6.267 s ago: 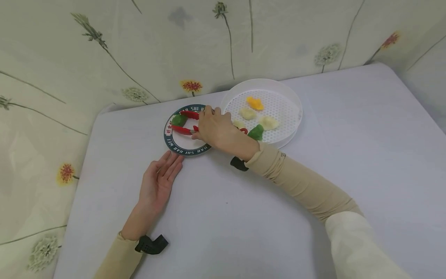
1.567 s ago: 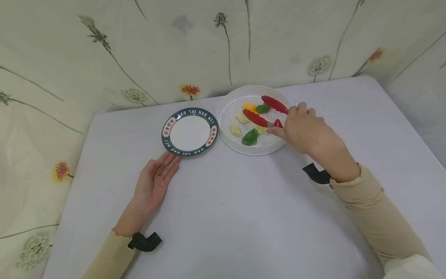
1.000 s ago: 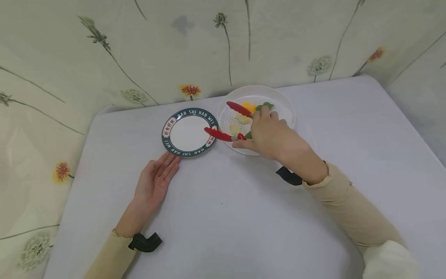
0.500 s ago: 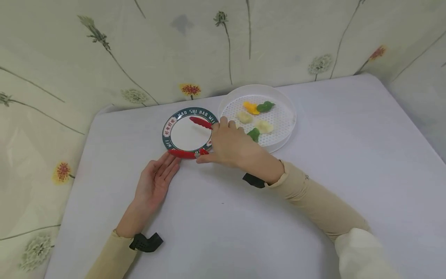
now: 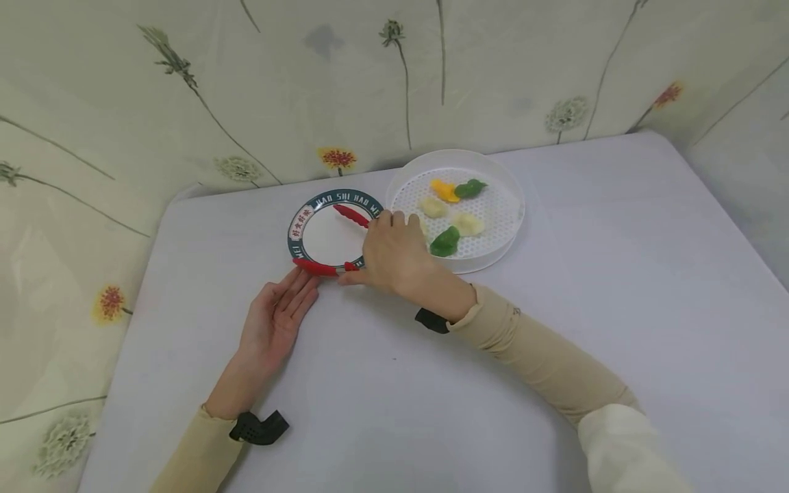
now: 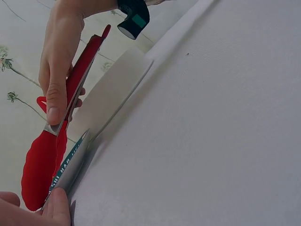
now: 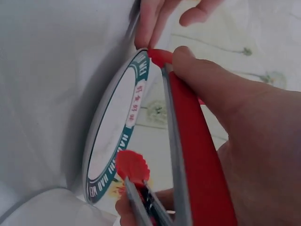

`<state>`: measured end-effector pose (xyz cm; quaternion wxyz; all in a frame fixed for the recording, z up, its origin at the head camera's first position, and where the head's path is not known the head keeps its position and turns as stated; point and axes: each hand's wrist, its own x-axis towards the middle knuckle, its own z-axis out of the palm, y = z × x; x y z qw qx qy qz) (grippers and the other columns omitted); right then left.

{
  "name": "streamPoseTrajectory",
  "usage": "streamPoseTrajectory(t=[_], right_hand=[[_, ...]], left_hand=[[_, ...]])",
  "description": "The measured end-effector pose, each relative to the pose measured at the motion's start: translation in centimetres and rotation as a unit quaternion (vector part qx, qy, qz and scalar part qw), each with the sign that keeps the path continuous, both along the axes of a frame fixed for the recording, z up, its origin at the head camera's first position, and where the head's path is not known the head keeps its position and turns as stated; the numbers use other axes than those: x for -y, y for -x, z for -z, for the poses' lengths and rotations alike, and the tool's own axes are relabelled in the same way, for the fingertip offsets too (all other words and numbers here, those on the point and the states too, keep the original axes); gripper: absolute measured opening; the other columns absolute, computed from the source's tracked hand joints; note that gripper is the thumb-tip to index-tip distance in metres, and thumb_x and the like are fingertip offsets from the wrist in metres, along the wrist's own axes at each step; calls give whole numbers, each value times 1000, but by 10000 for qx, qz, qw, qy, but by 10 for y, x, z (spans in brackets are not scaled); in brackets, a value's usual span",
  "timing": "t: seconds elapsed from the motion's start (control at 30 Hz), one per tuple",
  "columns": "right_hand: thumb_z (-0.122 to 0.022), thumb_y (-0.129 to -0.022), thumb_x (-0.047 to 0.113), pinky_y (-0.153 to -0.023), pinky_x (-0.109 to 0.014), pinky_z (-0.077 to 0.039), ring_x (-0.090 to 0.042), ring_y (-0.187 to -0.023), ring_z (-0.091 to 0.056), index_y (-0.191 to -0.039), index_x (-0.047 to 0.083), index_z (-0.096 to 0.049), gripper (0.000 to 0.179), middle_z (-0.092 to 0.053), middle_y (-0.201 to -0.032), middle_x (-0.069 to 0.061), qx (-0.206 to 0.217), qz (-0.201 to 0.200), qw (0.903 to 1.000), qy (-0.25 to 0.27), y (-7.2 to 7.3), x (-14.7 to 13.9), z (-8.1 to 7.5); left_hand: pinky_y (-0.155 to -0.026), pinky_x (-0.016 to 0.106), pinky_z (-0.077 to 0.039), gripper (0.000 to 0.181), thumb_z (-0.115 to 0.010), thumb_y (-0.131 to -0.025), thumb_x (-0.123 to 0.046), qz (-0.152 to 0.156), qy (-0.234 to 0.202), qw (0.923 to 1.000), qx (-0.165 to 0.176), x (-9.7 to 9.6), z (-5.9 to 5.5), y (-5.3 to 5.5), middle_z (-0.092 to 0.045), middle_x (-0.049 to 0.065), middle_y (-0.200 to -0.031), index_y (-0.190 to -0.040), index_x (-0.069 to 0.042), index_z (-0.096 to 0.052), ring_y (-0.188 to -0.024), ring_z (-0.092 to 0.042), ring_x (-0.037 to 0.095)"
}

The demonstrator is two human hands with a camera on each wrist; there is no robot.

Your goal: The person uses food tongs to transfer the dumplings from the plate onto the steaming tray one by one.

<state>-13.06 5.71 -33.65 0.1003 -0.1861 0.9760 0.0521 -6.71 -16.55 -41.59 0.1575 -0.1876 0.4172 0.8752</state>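
Note:
My right hand point(image 5: 394, 253) grips red-tipped tongs point(image 5: 317, 268), their two arms spread wide over the plate point(image 5: 329, 239). The plate is white with a green lettered rim. In the right wrist view the thumb lies along one red arm of the tongs point(image 7: 195, 141), and nothing is between the tips. My left hand point(image 5: 279, 329) lies palm up with straight fingers, its fingertips at the plate's near rim. In the left wrist view the left fingers point(image 6: 59, 207) touch the plate's edge below a red tip.
Right of the plate stands a white perforated round tray point(image 5: 498, 236). It holds several dumpling-shaped pieces: cream ones point(image 5: 467, 224), a yellow one point(image 5: 445, 190) and green ones point(image 5: 445, 242). A flower-patterned cloth point(image 5: 277, 82) rises behind the table.
Earlier the tongs took a green dumpling-shaped piece from the plate; it now lies in the tray beside the yellow one. The right hand has swung the spread tongs back left over the plate.

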Motion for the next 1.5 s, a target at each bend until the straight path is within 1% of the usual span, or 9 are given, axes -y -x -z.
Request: streamPoseTrajectory(t=[0.23, 0.5, 0.7, 0.93, 1.03, 1.13, 1.33, 1.4, 1.5], right_hand=[[-54, -88, 90, -111, -48, -54, -34, -118, -63, -136, -9, -63, 110, -66, -120, -18, -181, 12, 9997, -160, 3, 5, 7], [-47, -89, 93, -106, -46, -51, -31, -115, -61, -132, -3, -71, 107, -71, -129, -19, -103, 17, 9974, -706, 6, 14, 17], [-45, -89, 94, -101, -42, -51, -29, -109, -61, -128, 2, -75, 104, -73, -125, -17, -227, 77, 9951, -964, 6, 18, 20], [-46, -91, 91, -100, -41, -55, -31, -110, -66, -136, -5, -67, 108, -73, -126, -18, -589, 44, 9937, -947, -1, 19, 27], [-47, -92, 90, -96, -39, -56, -29, -106, -67, -138, -9, -64, 111, -73, -120, -17, -838, 38, 9926, -877, -5, 18, 30], [-48, -92, 89, -97, -40, -57, -30, -107, -69, -143, -12, -59, 114, -72, -120, -18, -950, 64, 9926, -756, -7, 17, 33], [-47, -93, 88, -113, -46, -56, -35, -125, -68, -153, -12, -50, 116, -67, -143, -23, -874, 120, 9943, -601, -7, 15, 37], [-48, -93, 87, -114, -47, -56, -36, -128, -67, -154, -12, -49, 116, -65, -149, -24, -865, 113, 9947, -544, -8, 15, 38], [-50, -93, 87, -112, -47, -58, -36, -126, -67, -154, -12, -48, 117, -65, -147, -24, -829, 106, 9954, -458, -9, 14, 36]], left_hand=[[-128, 27, -43, 56, -26, -116, -20, 3, 44, 10000, -11, 0, 1, 0, -39, 4, -176, -171, -10, -29, -160, -44, 19], [-130, 27, -41, 55, -26, -116, -19, -8, -27, 10000, 36, -1, 0, 1, -38, 5, -176, -170, -9, -29, -161, -43, 19], [-130, 27, -42, 55, -27, -116, -19, -63, -110, 9999, 54, -2, -1, 1, -39, 6, -176, -170, -8, -30, -160, -44, 19], [-129, 28, -42, 54, -27, -116, -19, -81, -101, 9999, 67, -2, 0, 1, -41, 5, -175, -169, -9, -32, -159, -46, 19], [-127, 27, -45, 54, -28, -116, -20, -65, -76, 9999, 55, -1, 1, 1, -42, 5, -174, -169, -9, -33, -157, -48, 18], [-125, 27, -47, 54, -29, -116, -21, -67, -72, 9999, 72, 1, 3, 2, -44, 4, -173, -169, -10, -35, -156, -49, 18], [-126, 27, -47, 54, -29, -116, -20, -80, -39, 9999, 48, 0, 3, 3, -44, 5, -173, -168, -10, -34, -157, -48, 19], [-126, 27, -47, 55, -29, -115, -20, -91, -60, 9999, 71, 0, 2, 2, -43, 5, -174, -169, -9, -33, -158, -47, 20], [-126, 27, -46, 55, -29, -115, -21, -92, -99, 9999, 99, 0, 1, 2, -43, 4, -173, -169, -10, -33, -158, -47, 19]])
